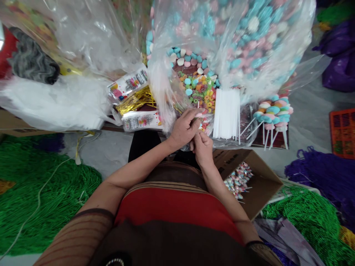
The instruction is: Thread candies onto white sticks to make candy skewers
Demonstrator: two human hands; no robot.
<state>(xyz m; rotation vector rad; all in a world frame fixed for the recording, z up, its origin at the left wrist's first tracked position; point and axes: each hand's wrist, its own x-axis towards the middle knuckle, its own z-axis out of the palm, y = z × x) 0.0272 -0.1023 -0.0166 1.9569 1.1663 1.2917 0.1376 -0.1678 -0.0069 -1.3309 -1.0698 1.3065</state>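
Observation:
My left hand is closed around a small pink candy on a stick; a short white tip stands above the fingers. Just below, my right hand is curled shut at the lower end, its grip partly hidden. Both hands are close together at the table's front edge. Beyond them lies a heap of colourful ring candies with pink, blue and white round candies behind it. White sticks lie in a neat row to the right. Finished-looking candy skewers are stacked at the right end.
Large clear bags of candy fill the back. On the left are gold twist ties, printed packets and clear plastic bags. An open cardboard box with wrapped candies stands below right. Green strands cover the floor left.

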